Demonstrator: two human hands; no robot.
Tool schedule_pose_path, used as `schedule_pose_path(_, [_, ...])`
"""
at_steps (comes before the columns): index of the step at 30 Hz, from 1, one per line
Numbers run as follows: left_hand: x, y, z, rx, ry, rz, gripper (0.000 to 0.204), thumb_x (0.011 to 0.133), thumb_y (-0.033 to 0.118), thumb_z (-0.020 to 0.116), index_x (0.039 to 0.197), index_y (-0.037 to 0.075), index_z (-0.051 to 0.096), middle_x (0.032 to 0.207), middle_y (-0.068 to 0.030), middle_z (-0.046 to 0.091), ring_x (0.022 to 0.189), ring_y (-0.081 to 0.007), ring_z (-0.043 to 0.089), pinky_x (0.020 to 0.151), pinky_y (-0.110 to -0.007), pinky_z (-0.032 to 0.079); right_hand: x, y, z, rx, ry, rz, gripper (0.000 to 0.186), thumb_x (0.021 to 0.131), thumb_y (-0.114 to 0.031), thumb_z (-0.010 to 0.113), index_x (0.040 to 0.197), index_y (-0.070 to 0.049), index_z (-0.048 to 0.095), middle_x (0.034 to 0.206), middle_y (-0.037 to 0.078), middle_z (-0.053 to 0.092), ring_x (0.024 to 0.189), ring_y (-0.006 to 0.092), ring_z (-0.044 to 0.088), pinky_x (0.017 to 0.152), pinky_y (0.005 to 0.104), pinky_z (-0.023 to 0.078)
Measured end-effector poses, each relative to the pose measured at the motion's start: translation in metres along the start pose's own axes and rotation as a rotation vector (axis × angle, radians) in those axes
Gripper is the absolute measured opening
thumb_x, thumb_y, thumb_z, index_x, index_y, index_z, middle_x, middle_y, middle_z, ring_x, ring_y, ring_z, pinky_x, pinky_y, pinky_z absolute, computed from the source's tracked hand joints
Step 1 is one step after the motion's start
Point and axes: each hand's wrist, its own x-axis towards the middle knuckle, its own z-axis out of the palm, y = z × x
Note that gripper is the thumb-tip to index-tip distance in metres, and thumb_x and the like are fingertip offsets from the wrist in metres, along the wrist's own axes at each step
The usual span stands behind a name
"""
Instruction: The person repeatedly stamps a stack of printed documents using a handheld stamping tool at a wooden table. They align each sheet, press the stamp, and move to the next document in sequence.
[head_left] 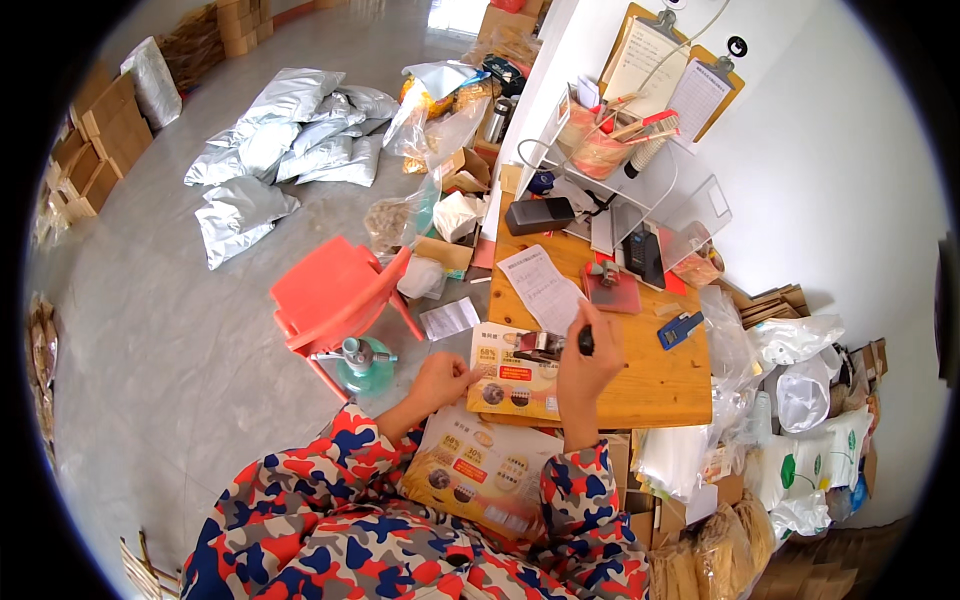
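Note:
A flat printed bag (pixel 505 398) in cream and yellow lies over the front left corner of the wooden table (pixel 655 385). Its left edge is pinched by the fingers of my left hand (pixel 437 383). My right hand (pixel 590 375) grips the black knob of a metal-framed hand stamp (pixel 540 346), which lies tilted over the bag's upper part. Whether the stamp's face touches the bag I cannot tell. More bags of the same print, the top one (pixel 480 465) in plain sight, rest on my lap below the table edge.
A red ink pad (pixel 622 293), a written sheet (pixel 540 285), a blue tool-like object (pixel 680 331) and a black device (pixel 540 216) lie on the table. A red plastic chair (pixel 335 290) and a green spray bottle (pixel 366 370) stand left; silver bags (pixel 270 140) lie beyond.

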Motion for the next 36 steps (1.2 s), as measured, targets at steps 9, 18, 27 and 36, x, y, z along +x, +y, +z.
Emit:
schedule_pose_path(9, [-0.008,0.0,-0.001,0.061,0.073,0.087,0.022,0.085,0.014,0.065,0.071,-0.004,0.065,0.062,-0.0198,0.063,0.053,-0.0309,0.063,0.054,-0.043,0.049,-0.005,-0.03,-0.069,-0.119,0.018,0.014,0.02,0.083,0.012,0.063,0.099,0.001,0.069,0.074,0.01,0.055,0.067,0.0216,0.054,0.06,0.0322,0.043])
schedule_pose_path(18, [-0.053,0.022,-0.017,0.52,0.174,0.33,0.014,0.092,0.014,0.056,0.092,0.0,0.053,0.072,-0.0252,0.061,0.072,-0.0462,0.06,0.062,-0.055,0.043,0.002,-0.032,-0.088,-0.152,0.053,0.082,0.023,0.081,0.012,0.064,0.1,0.001,0.069,0.076,0.012,0.057,0.067,0.0249,0.055,0.059,0.0345,0.044])
schedule_pose_path(27, [-0.112,-0.044,-0.008,0.331,-0.087,0.179,0.017,0.095,0.013,0.055,0.099,-0.003,0.052,0.085,-0.0272,0.063,0.082,-0.0467,0.062,0.066,-0.049,0.048,0.015,-0.015,-0.053,-0.098,-0.019,0.016,0.021,0.08,0.01,0.065,0.098,0.0,0.069,0.076,0.012,0.056,0.071,0.0275,0.055,0.063,0.0366,0.044])
schedule_pose_path(36, [-0.103,0.002,-0.043,0.745,-0.421,0.068,0.045,0.096,0.042,0.054,0.096,-0.002,0.061,0.08,-0.0232,0.067,0.076,-0.0419,0.065,0.067,-0.047,0.051,-0.018,0.026,0.038,-0.013,-0.158,-0.032,0.026,0.076,0.006,0.067,0.099,-0.006,0.069,0.077,0.01,0.053,0.075,0.0286,0.054,0.068,0.0402,0.044])
